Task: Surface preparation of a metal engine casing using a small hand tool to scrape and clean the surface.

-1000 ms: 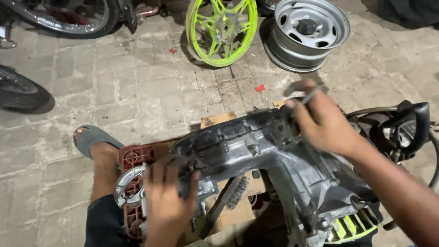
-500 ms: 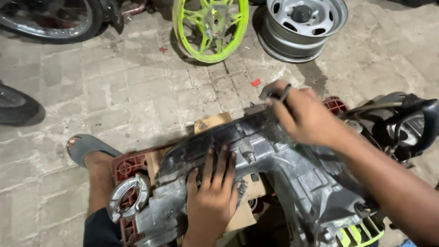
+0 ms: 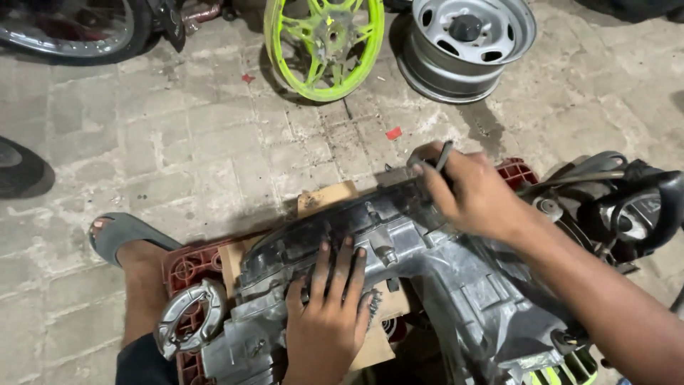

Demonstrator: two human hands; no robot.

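Grey paving bricks [image 3: 178, 164], dusty and stained, make up the floor of this work spot. At its middle, the left hand [image 3: 328, 314] lies flat and open, fingers spread, pressing down on the grimy grey metal engine casing [image 3: 427, 285] that stretches from lower left to lower right. The right hand [image 3: 470, 189] is closed around a thin dark metal tool [image 3: 443, 153] at the casing's far edge (the tool's working end is hidden behind the fingers, so what it bears on cannot be told). Under the casing sits a piece of brown cardboard [image 3: 324, 198], and under that a red plastic crate [image 3: 187, 269], whose corner also shows beyond the right hand. A curved silver brake shoe [image 3: 187, 317] rests on the crate just beside the casing's left end. Close to it, the person's foot in a grey sandal [image 3: 125, 239] stands on the bricks. To the right of the right forearm lies a dark engine part with black hoses [image 3: 627, 207]. Farther off, a bright green spoked wheel rim [image 3: 324, 43] leans near the top, with a silver steel wheel rim [image 3: 467, 43] lying just beside it. A motorcycle wheel with a black tyre [image 3: 71, 28] shows at the top left corner.
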